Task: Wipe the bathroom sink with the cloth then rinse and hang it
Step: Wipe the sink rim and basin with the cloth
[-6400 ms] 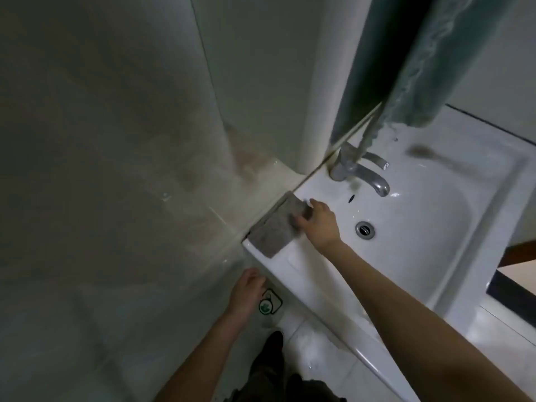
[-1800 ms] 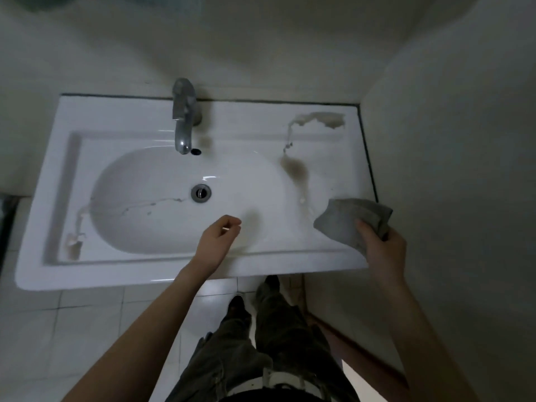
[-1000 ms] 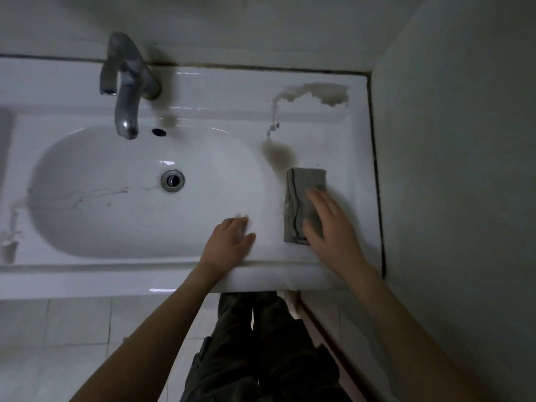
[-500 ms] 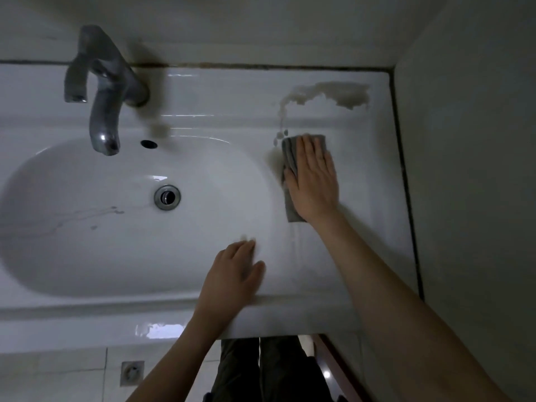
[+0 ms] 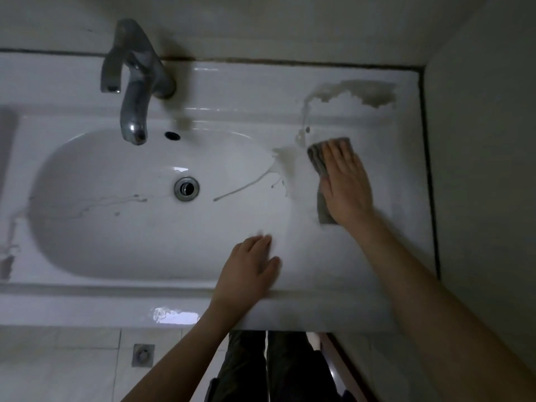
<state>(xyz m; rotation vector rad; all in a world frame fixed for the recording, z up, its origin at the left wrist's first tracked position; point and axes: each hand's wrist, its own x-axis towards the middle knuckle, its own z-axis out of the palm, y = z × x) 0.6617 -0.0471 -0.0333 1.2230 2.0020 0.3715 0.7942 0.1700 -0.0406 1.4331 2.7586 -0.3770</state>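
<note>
On the right-hand deck of the sink [image 5: 261, 91], head view, the right hand [image 5: 346, 184] lies flat on the cloth [image 5: 317, 159], fingers straight and close together, palm pressing the fabric onto the glazed surface. The cloth is grey, ribbed in texture, folded to a narrow rectangle. Only its left edge and far corner show, the rest being covered by the hand. It sits between the basin [image 5: 116, 227] and the right wall [image 5: 487, 140], near a pale, ragged-edged patch of residue [image 5: 356, 92] at the rear right corner. A thin trail [image 5: 304, 117] runs from that patch to just beside the cloth's far corner.

The left hand [image 5: 246, 274] rests palm-down on the front rim, fingers straight and together, thumb slightly apart, holding nothing. Its fingertips are blurred.

The sink is white glossy ceramic, rectangular, with an oval basin. A pale streak [image 5: 246, 185] curves from the basin's right edge toward the round metal drain [image 5: 186, 188]. 1 dull metal faucet [image 5: 130, 91] arches over the rear of the basin, beside a small dark overflow hole [image 5: 172, 135]. A dark seam [image 5: 290, 62] borders the sink at the walls.

The sink's left end is cut off by the frame. Below the front rim, pale floor tiles [image 5: 58, 372] carry 1 square floor drain [image 5: 142, 354], and 2 dark trouser legs [image 5: 246, 369] appear, cropped at the bottom. Low light leaves fine texture hard to read.
</note>
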